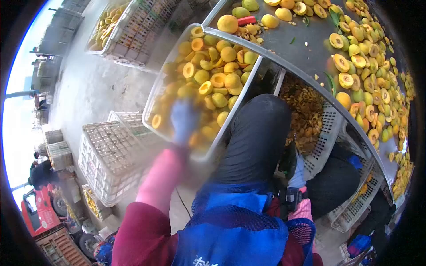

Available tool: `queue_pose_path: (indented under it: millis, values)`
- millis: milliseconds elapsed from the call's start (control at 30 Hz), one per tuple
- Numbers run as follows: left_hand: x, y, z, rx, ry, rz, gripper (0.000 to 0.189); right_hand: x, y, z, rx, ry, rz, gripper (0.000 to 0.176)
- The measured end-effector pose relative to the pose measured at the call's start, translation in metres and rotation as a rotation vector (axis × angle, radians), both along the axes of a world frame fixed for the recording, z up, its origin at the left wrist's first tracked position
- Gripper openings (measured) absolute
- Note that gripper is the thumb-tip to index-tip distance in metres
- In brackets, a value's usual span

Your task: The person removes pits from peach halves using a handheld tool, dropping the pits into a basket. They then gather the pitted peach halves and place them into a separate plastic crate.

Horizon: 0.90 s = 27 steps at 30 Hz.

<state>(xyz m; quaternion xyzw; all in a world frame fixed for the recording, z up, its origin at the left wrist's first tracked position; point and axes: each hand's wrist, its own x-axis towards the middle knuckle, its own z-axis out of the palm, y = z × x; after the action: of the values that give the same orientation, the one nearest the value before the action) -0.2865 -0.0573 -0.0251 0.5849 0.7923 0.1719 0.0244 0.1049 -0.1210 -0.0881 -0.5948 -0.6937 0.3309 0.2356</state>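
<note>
- Concrete floor (84,84) spread across the left of the view, with a red truck (42,213) parked at the lower left.
- On the upper right, a grey metal worktop (297,42) carried a long heap of cut fruit (370,82) along its far side, with a few loose green leaves and a red object (246,20) near its left corner.
- Halved yellow peaches (217,80) filled a white plastic crate (238,105) just left of the person's raised left knee (262,128), some cut side up with orange hollows showing.
- Over the lower left part of that crate hung the gloved left hand (183,119), smeared by motion; whether its grip was apart or clamped on a peach, I could not tell.
- Down between the knees, the gloved right hand (297,172) lay beside a dark object (288,159); I could not tell whether its grip had closed on it. A black device (293,198) was strapped around that wrist.
- Just above the right hand, a perforated basket (327,137) held brownish scraps (305,113).
- White lattice crates (111,148) stood on the floor to the left, and a tall crate (137,33) farther up was filled with more yellow fruit.
</note>
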Motion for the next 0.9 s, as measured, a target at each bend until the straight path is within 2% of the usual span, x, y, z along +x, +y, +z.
queue_pose_path:
  millis: [67,100,167,200,233,267,333,367,400,433,467,567,633,667,733,767,800,833,867,900]
  values:
    - [-0.022,0.037,0.003,0.200,0.035,0.090,0.045,0.004,-0.001,0.001,0.057,-0.111,0.040,0.033]
    - [-0.037,0.055,0.001,0.164,0.122,0.171,0.049,0.004,0.000,0.003,0.066,-0.109,0.025,0.033]
    - [-0.072,0.073,-0.049,-0.030,0.195,0.024,0.055,0.004,0.001,0.006,0.063,-0.057,-0.030,0.032]
    - [-0.069,0.065,-0.050,-0.458,0.149,-0.103,0.060,0.003,0.000,0.009,0.044,-0.013,-0.063,0.031]
    - [-0.057,0.053,-0.050,-0.263,0.439,-0.212,0.061,0.001,-0.001,0.013,0.027,0.032,-0.097,0.031]
    - [-0.060,0.052,-0.044,-0.356,0.324,-0.228,0.061,0.000,-0.001,0.017,0.006,0.069,-0.122,0.031]
    - [-0.050,0.059,-0.015,-0.379,0.247,-0.192,0.059,0.000,-0.003,0.006,0.099,0.002,-0.194,0.030]
    - [-0.045,0.058,-0.008,-0.345,0.117,-0.101,0.060,0.001,-0.012,-0.016,0.203,-0.103,-0.233,0.030]
    - [-0.044,0.052,-0.016,-0.395,0.118,-0.154,0.064,0.006,-0.016,-0.027,0.175,-0.123,-0.223,0.029]
    - [-0.051,0.038,-0.047,-0.338,0.213,-0.174,0.071,0.011,-0.022,-0.038,0.148,-0.144,-0.213,0.029]
    - [-0.058,0.024,-0.079,-0.279,0.310,-0.186,0.078,0.022,-0.024,-0.042,-0.010,-0.078,-0.160,0.030]
    - [-0.059,0.032,-0.076,-0.304,0.160,-0.183,0.081,0.021,-0.019,-0.032,-0.174,-0.005,-0.153,0.031]
    - [-0.061,0.040,-0.054,-0.463,0.121,-0.189,0.077,0.003,-0.002,0.006,-0.194,0.047,-0.132,0.033]
    - [-0.069,0.041,-0.052,-0.452,0.080,-0.243,0.073,-0.006,0.008,0.051,-0.217,0.092,-0.103,0.036]
    - [-0.039,0.036,-0.030,-0.198,0.127,-0.237,0.055,0.000,0.007,0.064,-0.133,0.224,-0.133,0.042]
    - [-0.016,0.035,-0.016,-0.036,0.153,-0.234,0.046,0.004,0.007,0.064,-0.173,0.358,-0.162,0.040]
    - [0.006,0.037,-0.003,0.090,0.157,-0.237,0.038,0.007,0.003,0.052,-0.284,0.623,-0.222,0.037]
    - [0.026,0.045,0.012,0.097,0.119,-0.255,0.048,0.012,-0.001,0.039,-0.369,0.831,-0.294,0.035]
    - [0.048,0.060,0.030,0.186,0.067,-0.290,0.046,0.015,-0.005,0.023,-0.443,0.968,-0.366,0.033]
    - [0.073,0.079,0.050,0.271,0.017,-0.320,0.044,0.020,-0.006,0.005,-0.391,0.790,-0.371,0.030]
